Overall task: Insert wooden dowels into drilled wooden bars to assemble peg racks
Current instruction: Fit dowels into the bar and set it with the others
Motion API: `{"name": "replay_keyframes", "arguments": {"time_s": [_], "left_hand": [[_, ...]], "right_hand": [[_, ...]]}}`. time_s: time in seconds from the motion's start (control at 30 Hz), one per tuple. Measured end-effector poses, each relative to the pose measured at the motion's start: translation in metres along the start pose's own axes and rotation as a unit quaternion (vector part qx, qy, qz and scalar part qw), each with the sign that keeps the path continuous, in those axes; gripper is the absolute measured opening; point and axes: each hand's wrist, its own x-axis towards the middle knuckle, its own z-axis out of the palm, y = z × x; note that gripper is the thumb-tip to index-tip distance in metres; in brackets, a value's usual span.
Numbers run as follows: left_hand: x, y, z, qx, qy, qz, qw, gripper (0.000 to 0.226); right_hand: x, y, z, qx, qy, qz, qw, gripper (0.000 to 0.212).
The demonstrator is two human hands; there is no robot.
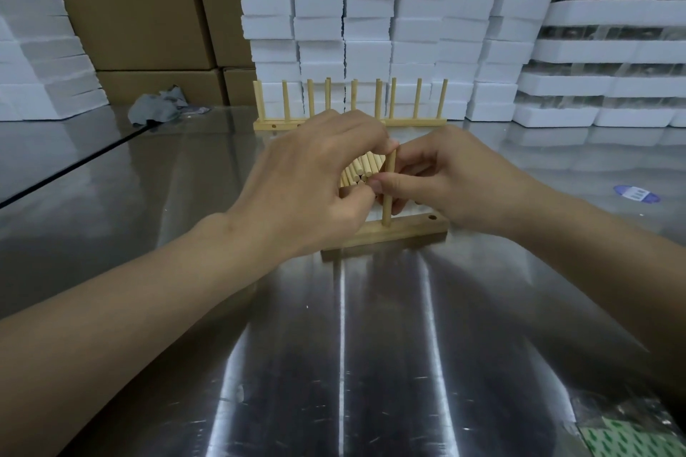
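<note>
A drilled wooden bar (401, 231) lies on the steel table in front of me. One wooden dowel (388, 193) stands upright in it, pinched by the fingers of my right hand (456, 182). An empty hole shows near the bar's right end. My left hand (308, 182) curls around a bundle of loose dowels (362, 169), whose round ends poke out between my hands. The bar's left part is hidden under my left hand. Finished peg racks (352, 111) with several upright dowels stand behind my hands.
The shiny steel table (334, 345) stretches toward me. Stacks of white foam blocks (371, 11) and cardboard boxes (130, 4) line the back. A grey cloth (157, 108) lies at back left, a blue-and-white sticker (636, 194) at right, green-patterned packaging (631, 434) at bottom right.
</note>
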Motion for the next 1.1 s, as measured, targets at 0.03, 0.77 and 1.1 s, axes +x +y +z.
{"name": "replay_keyframes", "arguments": {"time_s": [0.03,0.77,1.1], "left_hand": [[0.0,0.001,0.0,0.005,-0.001,0.002,1.0,0.033],[-0.005,0.025,-0.009,0.029,0.031,-0.062,0.997,0.038],[-0.02,-0.057,-0.017,-0.118,0.217,-0.301,0.921,0.033]], "right_hand": [[0.0,0.0,0.0,-0.001,-0.004,-0.001,1.0,0.025],[-0.004,-0.021,0.003,-0.096,0.016,0.072,0.993,0.028],[0.007,-0.025,0.003,-0.132,0.062,0.119,0.982,0.025]]}}
